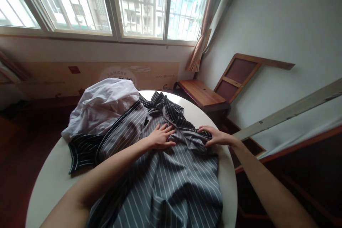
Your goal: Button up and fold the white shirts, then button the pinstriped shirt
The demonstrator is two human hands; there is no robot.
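A grey shirt with white pinstripes (184,181) lies spread and rumpled across the round white table (50,185), its darker cuffs and collar area bunched at the far side. My left hand (161,137) rests flat on its upper middle, fingers spread, pressing the cloth. At the shirt's right edge, my right hand (215,136) curls thumb and fingers around a folded, bunched sleeve part. One dark striped cuff (85,149) sticks out at the left. Behind it sits a crumpled white cloth (107,103), touching the shirt.
Beyond the table stand a small wooden bench (201,92) and a wooden panel (229,78) leaning on the wall. A pale rail (288,114) slants along the right. Printed cardboard (53,78) lines the wall under barred windows, beside a tied curtain (196,55).
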